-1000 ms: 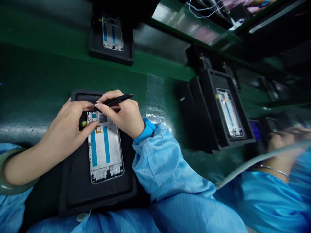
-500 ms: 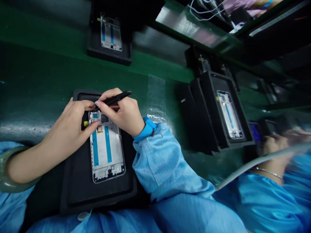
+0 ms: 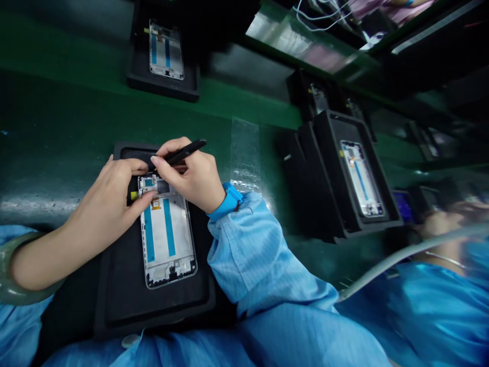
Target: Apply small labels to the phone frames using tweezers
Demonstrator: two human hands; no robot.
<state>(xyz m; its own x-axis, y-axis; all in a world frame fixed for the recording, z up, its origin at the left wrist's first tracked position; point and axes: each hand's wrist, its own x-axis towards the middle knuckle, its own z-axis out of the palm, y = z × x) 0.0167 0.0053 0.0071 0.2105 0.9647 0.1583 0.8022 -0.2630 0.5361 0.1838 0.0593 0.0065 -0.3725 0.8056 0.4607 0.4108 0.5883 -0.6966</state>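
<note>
A silver phone mid-frame with two blue adhesive strips lies in a black foam tray before me. My left hand grips its upper left part, thumb on the inner face beside a small orange flex connector and fingers bent over the top edge. Between the thumb and fingers of my right hand is a slim black pen-shaped tool. It slants down toward the frame's top end; its tip is hidden behind my fingers. A yellow tab sticks out at the frame's left side.
Farther back stands another foam tray with a similar frame. Stacked trays rise to the right, the front one holding a frame. A grey cable crosses near a co-worker's blurred hand. Clear tape lies on the green table.
My hands and the tool stay almost in place, with only a tiny shift at the frame's top. The co-worker's arm on the right has moved. The view has shifted slightly.
</note>
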